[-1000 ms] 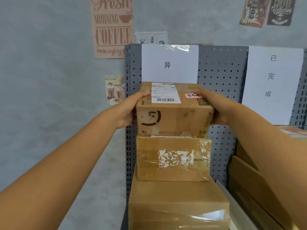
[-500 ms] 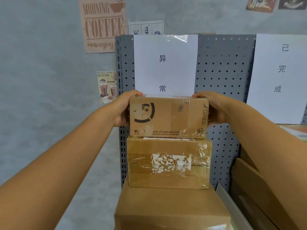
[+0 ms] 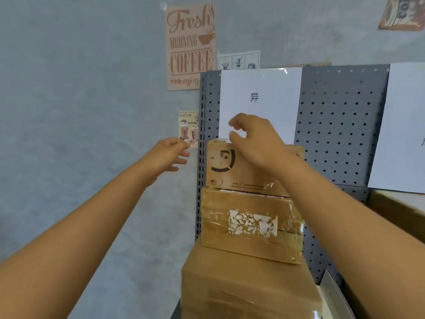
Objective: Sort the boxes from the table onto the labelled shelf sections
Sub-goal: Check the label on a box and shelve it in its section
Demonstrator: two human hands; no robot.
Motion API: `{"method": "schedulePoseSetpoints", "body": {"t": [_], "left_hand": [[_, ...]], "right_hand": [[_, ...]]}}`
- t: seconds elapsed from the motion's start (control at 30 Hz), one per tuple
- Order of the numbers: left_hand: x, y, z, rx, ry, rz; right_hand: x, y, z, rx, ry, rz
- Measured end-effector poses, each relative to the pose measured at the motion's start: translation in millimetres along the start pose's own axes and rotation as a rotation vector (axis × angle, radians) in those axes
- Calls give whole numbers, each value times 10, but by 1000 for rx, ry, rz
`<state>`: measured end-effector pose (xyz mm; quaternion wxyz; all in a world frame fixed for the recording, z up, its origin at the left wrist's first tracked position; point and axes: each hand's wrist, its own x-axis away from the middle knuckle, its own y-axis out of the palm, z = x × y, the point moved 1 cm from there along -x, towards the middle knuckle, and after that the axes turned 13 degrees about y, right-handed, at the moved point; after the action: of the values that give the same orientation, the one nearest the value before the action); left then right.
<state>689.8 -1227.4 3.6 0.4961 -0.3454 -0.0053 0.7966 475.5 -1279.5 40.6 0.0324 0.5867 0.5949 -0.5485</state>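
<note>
Both hands have let go of the top box (image 3: 232, 166) since half a second ago, when they held its two ends. Left hand (image 3: 169, 153) now off to the left of the box, clear of it, fingers (image 3: 181, 161) loosely spread, holding nothing. Right hand (image 3: 255, 139) raised in front of the box's upper edge, fingers curled with thumb and forefinger apart, gripping nothing; contact with the box cannot be told. Top box, printed with a black circular logo, sits on the taped middle box (image 3: 251, 224), which rests on a larger bottom box (image 3: 243, 286). Stack stands against the grey pegboard shelf back (image 3: 340, 125), directly under the white paper label (image 3: 259, 102). Second white label (image 3: 402, 127) to the right. Coffee poster (image 3: 190, 47) on the wall behind.
</note>
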Motion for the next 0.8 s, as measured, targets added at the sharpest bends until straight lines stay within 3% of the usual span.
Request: {"method": "schedulePoseSetpoints", "body": {"t": [0.13,0.4,0.53,0.8], "left_hand": [[441,-305,-178,-512,124,23],[1649,-1172,-438,-1220,-21,-52],[2160,-1772,-358,-1405,-109,-34],[2927,-3041,-386,-1576,-275,9]], "right_hand": [[278,496,-303,60,-228,-108],[874,1505,-1033,-11,-328,-342],[1145,1859,-1636,-35,-385,-454],[1581,2368,-3038,-132,-538,-506]]}}
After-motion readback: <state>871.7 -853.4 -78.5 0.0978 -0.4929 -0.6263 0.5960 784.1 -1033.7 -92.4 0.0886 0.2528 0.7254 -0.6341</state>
